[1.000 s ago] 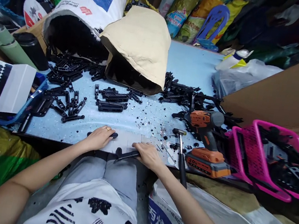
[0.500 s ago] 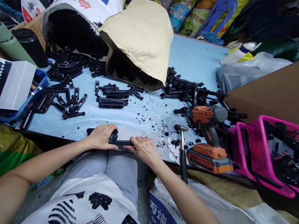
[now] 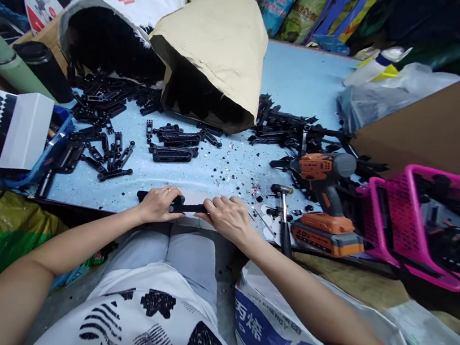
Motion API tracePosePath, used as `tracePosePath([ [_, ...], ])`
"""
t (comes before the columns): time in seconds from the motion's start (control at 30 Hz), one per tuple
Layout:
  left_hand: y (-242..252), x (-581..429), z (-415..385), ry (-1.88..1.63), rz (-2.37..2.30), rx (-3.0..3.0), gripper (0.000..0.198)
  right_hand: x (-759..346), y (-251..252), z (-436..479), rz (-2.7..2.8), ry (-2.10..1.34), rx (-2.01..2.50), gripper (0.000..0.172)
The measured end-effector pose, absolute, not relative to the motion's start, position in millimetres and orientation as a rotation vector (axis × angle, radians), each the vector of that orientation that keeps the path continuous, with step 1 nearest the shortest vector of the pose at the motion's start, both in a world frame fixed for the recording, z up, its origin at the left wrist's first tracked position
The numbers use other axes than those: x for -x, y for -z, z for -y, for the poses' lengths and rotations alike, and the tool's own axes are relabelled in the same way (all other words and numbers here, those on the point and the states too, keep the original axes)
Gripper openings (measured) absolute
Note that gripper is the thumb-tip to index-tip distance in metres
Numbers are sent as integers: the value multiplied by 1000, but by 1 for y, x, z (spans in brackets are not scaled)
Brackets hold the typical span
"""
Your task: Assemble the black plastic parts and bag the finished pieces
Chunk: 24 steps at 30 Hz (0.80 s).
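Note:
Both hands grip one long black plastic part [image 3: 189, 208] at the front edge of the table. My left hand [image 3: 162, 204] is closed round its left end, and part of it shows past the knuckles. Fingers of my right hand [image 3: 228, 217] wrap round the right end and hide it. Between the hands a straight bar is visible. Beyond it lie several similar black plastic arms [image 3: 175, 154] in a small stack. To the right of my right hand are a small hammer [image 3: 284, 220] and an orange cordless drill [image 3: 321, 199] standing on its battery.
More black parts spill from a white sack [image 3: 120, 8] and a tan paper sack [image 3: 213, 44]. A pink basket [image 3: 414, 221] of parts stands right, a blue basket [image 3: 56, 142] left. Tiny black bits are strewn over the blue tabletop [image 3: 307, 75].
The black part has turned in my hands, and its bar now shows more level. My right hand has shifted slightly. The whole view has tilted a little downward.

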<state>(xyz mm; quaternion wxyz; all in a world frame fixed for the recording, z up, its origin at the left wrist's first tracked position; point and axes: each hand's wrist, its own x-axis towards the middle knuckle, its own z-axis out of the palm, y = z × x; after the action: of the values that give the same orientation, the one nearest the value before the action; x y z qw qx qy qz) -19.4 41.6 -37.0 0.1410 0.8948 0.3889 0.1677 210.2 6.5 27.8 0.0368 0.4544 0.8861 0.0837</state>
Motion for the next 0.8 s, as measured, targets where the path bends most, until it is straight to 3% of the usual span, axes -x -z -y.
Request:
tracePosePath([
  [0.2, 33, 12, -42, -397, -1203, -2463, 42, -215, -16, -14, -2695, -165, -1497, 47],
  [0.4, 16, 3, -78, -256, -1137, -2425, 67, -244, 22, -19, -2737, -36, -1601, 48],
  [0.53, 3, 16, -170, -481, -1589, -2247, 40, -260, 38, -7, -2785, -76, -1710, 46],
  [0.63, 4, 28, -242, -343, -1882, -2121, 29, -263, 45, 3, -2830, -30, -1738, 43],
  [0.8, 17, 23, -306, -166, -1961, -1989, 20, -260, 51, 6, -2808, 42, -1771, 41],
])
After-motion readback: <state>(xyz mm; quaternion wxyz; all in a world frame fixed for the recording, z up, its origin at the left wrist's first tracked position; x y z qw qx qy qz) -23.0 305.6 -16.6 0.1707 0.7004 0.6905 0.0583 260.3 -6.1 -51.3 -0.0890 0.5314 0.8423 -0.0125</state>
